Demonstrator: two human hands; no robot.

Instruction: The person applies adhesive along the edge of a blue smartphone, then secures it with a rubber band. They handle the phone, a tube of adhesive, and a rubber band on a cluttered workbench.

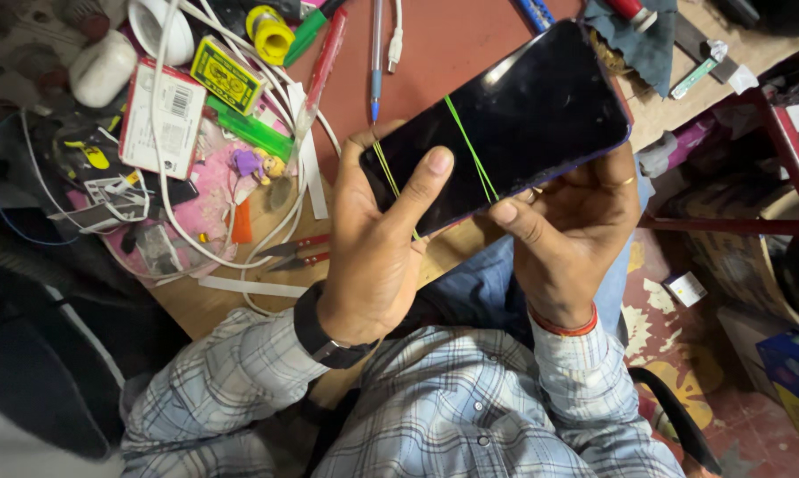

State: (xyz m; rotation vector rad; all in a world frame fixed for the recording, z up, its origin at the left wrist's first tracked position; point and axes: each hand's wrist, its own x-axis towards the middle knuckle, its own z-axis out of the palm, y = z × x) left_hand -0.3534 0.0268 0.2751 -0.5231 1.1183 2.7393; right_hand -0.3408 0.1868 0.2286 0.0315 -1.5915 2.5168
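Both hands hold a dark smartphone [505,124] screen-up, tilted, above the near edge of the bench [452,44]. The left hand [373,257] grips the phone's lower end, thumb pressed flat on the glass. The right hand [572,239] cradles the phone's underside, thumb tip resting on the screen edge. Two yellow-green rubber bands [470,146] cross the phone between the thumbs. Left of the phone lie red-handled snips [293,252], a white cable [165,177] and a blue pen [376,62].
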